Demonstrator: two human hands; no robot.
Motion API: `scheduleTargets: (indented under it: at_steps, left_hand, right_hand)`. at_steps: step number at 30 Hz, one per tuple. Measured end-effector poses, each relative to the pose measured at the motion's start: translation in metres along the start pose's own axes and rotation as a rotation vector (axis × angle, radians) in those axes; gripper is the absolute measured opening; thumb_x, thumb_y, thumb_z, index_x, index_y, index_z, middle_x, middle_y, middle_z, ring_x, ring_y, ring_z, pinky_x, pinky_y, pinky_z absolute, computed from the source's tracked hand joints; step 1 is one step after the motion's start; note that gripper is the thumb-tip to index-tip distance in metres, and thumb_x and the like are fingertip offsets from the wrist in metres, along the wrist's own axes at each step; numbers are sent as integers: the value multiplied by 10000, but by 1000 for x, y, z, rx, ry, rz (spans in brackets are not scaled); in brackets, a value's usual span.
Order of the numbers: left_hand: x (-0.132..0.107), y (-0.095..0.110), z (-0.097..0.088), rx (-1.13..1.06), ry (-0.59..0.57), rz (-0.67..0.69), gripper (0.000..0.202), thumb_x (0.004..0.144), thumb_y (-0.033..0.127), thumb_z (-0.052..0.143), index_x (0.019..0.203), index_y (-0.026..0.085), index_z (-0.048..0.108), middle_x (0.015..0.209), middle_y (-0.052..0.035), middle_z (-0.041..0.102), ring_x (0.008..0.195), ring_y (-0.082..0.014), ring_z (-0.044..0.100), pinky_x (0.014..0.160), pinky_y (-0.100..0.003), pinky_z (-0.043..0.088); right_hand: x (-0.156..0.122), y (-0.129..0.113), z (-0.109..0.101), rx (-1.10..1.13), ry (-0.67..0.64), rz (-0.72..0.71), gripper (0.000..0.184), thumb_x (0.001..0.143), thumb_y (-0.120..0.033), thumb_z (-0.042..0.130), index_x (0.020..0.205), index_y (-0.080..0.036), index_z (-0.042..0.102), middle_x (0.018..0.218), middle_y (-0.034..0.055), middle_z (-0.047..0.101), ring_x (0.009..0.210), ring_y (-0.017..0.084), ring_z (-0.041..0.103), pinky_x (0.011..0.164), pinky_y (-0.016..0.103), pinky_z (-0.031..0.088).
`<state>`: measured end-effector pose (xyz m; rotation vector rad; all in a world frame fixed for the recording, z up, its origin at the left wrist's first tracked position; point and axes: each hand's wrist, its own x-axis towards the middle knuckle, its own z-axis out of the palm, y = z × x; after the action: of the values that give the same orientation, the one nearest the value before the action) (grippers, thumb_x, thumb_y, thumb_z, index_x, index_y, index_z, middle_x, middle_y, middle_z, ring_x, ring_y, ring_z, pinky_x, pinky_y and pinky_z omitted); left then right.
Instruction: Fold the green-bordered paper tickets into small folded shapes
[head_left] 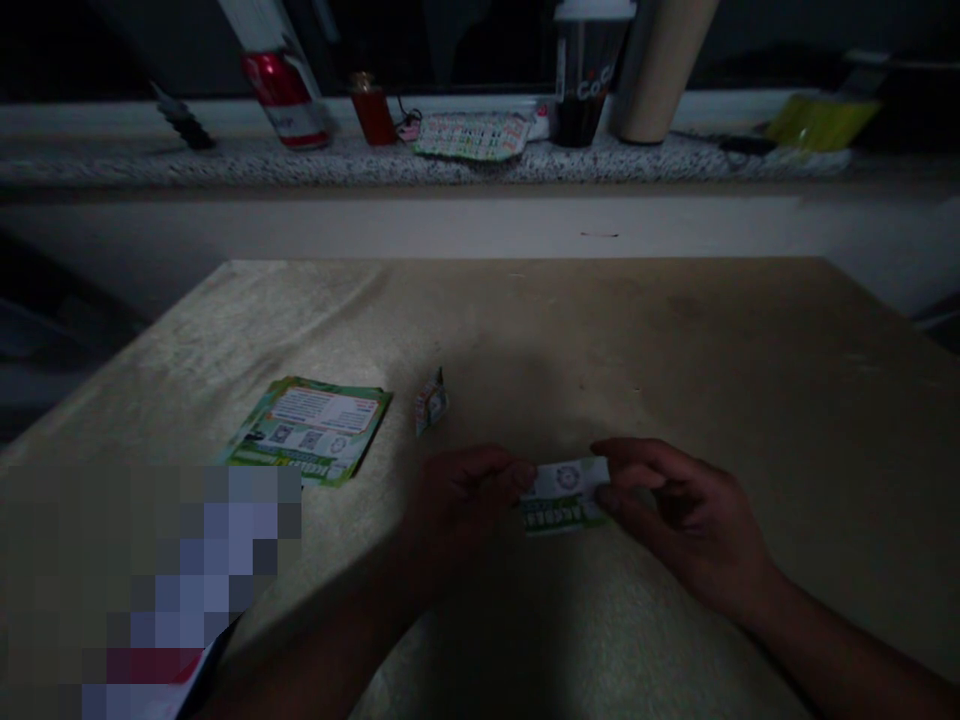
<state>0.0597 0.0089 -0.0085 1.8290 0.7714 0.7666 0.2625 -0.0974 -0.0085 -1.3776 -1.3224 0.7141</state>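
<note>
A small folded green-and-white paper leaflet (564, 494) is held between both hands just above the tan table (675, 350). My left hand (461, 500) pinches its left end with closed fingers. My right hand (686, 515) pinches its right end, thumb on top. To the left lies a flat stack of green leaflets (309, 428) with white printed panels. Between the stack and my hands stands a small folded paper piece (430, 403), upright on the table.
The scene is dim. A stone ledge (225, 160) runs behind the table with a red can (289, 95), a small red bottle (373, 110), a patterned sheet (472, 135), a dark cup (585, 70), a cardboard tube (660, 70) and a yellow object (821, 118). A blurred patch covers the lower left.
</note>
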Motion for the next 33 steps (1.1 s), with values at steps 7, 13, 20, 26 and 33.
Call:
scheduleTargets:
  at_steps: [7, 13, 20, 26, 33]
  left_hand:
    - [-9, 5, 4, 403, -160, 237, 697, 763, 424, 805, 1354, 218, 500, 1259, -130, 640, 1108, -296, 616, 945, -485, 531]
    - [-14, 3, 8, 457, -187, 168, 696, 856, 479, 711, 1423, 213, 409, 1281, -146, 634, 1116, -305, 617, 946, -515, 527]
    - [-15, 0, 11, 273, -216, -5, 629, 859, 550, 672, 1367, 218, 507, 1266, -146, 656, 1115, -319, 649, 936, -534, 542]
    - [-14, -2, 9, 210, -251, 21, 638, 891, 570, 605, 1394, 196, 488, 1314, -183, 642, 1169, -347, 637, 964, -586, 524]
    - [-16, -3, 7, 97, -258, 64, 602, 957, 463, 567, 1479, 214, 400, 1347, -182, 631, 1189, -317, 644, 965, -516, 551]
  right_hand:
    - [1, 5, 2, 21, 30, 8, 253, 885, -175, 689, 1126, -249, 675, 673, -42, 684, 586, 111, 642, 532, 199, 530]
    - [-1, 5, 0, 81, 3, -25, 373, 879, -221, 726, 1239, -268, 637, 775, -17, 721, 668, 132, 693, 608, 218, 576]
    - [1, 3, 4, 126, -44, -75, 588, 779, -170, 830, 1301, -305, 594, 851, -23, 762, 778, 148, 748, 750, 247, 614]
    - [0, 5, 4, 110, -41, -45, 577, 795, -169, 813, 1308, -315, 590, 873, -29, 770, 749, 133, 745, 689, 227, 608]
    - [-1, 4, 3, 90, -43, -66, 578, 813, -142, 783, 1329, -301, 576, 886, -22, 766, 793, 134, 743, 736, 232, 603]
